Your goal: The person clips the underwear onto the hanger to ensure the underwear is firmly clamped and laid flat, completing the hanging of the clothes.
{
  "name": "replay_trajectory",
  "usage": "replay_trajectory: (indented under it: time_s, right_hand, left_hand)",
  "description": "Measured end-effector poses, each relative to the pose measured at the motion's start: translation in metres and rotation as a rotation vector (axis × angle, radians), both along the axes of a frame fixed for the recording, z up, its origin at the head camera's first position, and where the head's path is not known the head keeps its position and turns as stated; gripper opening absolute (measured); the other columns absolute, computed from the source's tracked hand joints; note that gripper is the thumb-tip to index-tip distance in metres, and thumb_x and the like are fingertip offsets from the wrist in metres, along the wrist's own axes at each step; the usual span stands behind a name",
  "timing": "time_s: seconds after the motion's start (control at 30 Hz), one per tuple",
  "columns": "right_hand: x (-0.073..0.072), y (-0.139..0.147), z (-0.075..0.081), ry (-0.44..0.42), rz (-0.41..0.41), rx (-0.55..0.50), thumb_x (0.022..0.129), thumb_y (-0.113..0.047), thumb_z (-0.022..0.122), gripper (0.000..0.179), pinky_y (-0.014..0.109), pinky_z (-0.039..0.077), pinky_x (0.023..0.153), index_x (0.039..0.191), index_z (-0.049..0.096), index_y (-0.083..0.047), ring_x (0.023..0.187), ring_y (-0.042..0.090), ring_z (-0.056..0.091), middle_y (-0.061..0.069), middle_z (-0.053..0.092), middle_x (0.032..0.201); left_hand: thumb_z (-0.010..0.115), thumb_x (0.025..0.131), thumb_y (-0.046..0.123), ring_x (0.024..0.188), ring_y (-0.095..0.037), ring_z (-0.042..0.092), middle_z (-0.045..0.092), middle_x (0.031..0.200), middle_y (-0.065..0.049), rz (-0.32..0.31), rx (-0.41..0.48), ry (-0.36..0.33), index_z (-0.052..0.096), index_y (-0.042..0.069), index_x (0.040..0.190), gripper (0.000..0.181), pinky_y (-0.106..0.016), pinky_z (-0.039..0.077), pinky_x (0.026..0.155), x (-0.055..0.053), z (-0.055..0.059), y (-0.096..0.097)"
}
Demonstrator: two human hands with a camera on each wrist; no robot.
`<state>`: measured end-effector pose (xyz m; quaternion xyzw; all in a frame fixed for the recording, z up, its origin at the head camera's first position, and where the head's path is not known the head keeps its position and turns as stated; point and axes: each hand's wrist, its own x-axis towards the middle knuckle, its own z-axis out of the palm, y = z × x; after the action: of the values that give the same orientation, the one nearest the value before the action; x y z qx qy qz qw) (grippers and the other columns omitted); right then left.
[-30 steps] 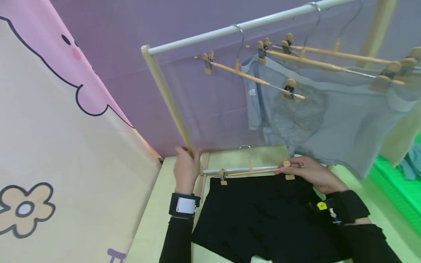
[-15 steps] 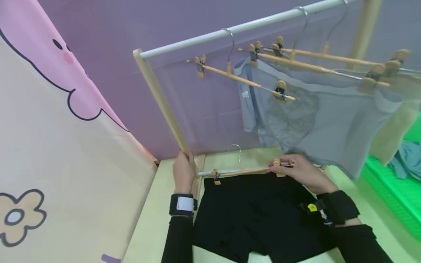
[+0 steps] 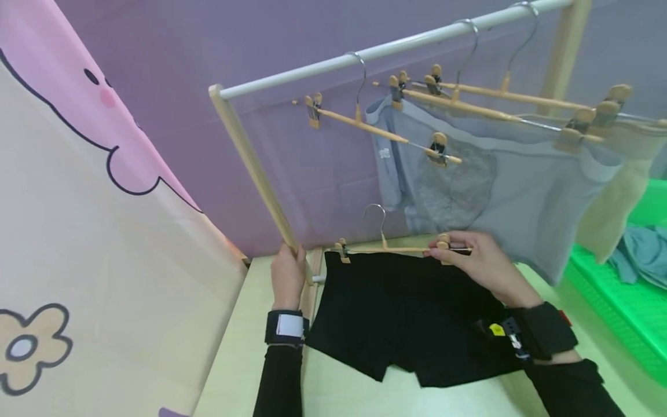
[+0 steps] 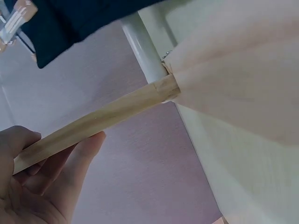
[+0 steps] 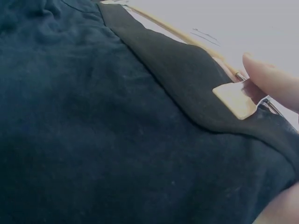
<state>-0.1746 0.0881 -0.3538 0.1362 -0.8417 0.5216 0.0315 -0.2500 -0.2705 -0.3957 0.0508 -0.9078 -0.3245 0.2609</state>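
My left hand (image 3: 286, 281) grips the upright wooden post (image 3: 253, 168) of the clothes rack near its foot. In the left wrist view, thumb and fingers wrap that post (image 4: 100, 115). My right hand (image 3: 482, 260) holds the right end of a clip hanger (image 3: 398, 249), at its clip. Black shorts (image 3: 406, 313) hang by the waistband from the hanger's two clips, tilted above the table. In the right wrist view, a clip (image 5: 236, 100) bites the waistband beside my thumb. The hanger's metal hook (image 3: 383, 217) points up, apart from the rail.
Above, the white rail (image 3: 396, 47) carries a bare clip hanger (image 3: 377, 132) and, farther right, hangers with grey shorts (image 3: 526, 185) and a beige garment (image 3: 607, 214). A green basket (image 3: 604, 304) with teal cloth (image 3: 643, 255) stands right on the pale table (image 3: 359, 382).
The right hand has lifted the hanger, and the black shorts' waistband has risen off the rack's lower bar. My left hand stays on the post. The view has shifted slightly.
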Motion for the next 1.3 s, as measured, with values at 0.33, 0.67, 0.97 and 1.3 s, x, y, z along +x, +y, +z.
replay_trajectory:
  time_s: [0.33, 0.67, 0.97, 1.3]
  right_hand:
    - [0.01, 0.008, 0.038, 0.227, -0.128, 0.117, 0.097, -0.037, 0.065, 0.021, 0.033, 0.044, 0.083, 0.106, 0.073, -0.02, 0.104, 0.015, 0.057, 0.001, 0.071, 0.108]
    - [0.025, 0.018, 0.059, 0.435, -0.348, 0.085, 0.094, -0.029, 0.071, 0.012, 0.031, 0.024, 0.049, 0.102, 0.073, -0.02, 0.053, 0.012, 0.031, -0.01, 0.061, 0.068]
    - [0.037, 0.014, 0.072, 0.694, -0.435, -0.058, 0.089, -0.008, 0.075, 0.011, 0.013, 0.035, 0.059, 0.099, 0.073, -0.004, 0.073, -0.011, 0.058, -0.035, 0.064, 0.09]
    - [0.041, 0.008, 0.085, 0.84, -0.485, -0.079, 0.087, -0.003, 0.075, 0.016, 0.011, 0.042, 0.09, 0.101, 0.073, 0.004, 0.099, -0.012, 0.061, -0.033, 0.063, 0.095]
  left_hand:
    - [0.06, 0.099, 0.024, 0.064, -0.034, 0.064, 0.064, 0.07, -0.017, 0.01, -0.018, -0.004, 0.059, 0.0, 0.085, 0.028, -0.044, 0.05, 0.055, -0.001, 0.0, -0.004]
    - [0.059, 0.1, 0.024, 0.061, -0.027, 0.06, 0.063, 0.071, -0.016, -0.01, 0.009, -0.042, 0.059, 0.0, 0.084, 0.029, -0.038, 0.049, 0.053, 0.001, 0.001, -0.002]
    - [0.058, 0.101, 0.023, 0.062, -0.028, 0.066, 0.067, 0.075, -0.02, -0.002, 0.038, -0.039, 0.062, -0.003, 0.091, 0.028, -0.036, 0.053, 0.049, 0.002, 0.003, 0.006]
    - [0.06, 0.1, 0.023, 0.056, -0.027, 0.062, 0.066, 0.073, -0.018, 0.03, 0.043, -0.035, 0.063, -0.003, 0.092, 0.027, -0.035, 0.049, 0.047, 0.0, 0.002, 0.009]
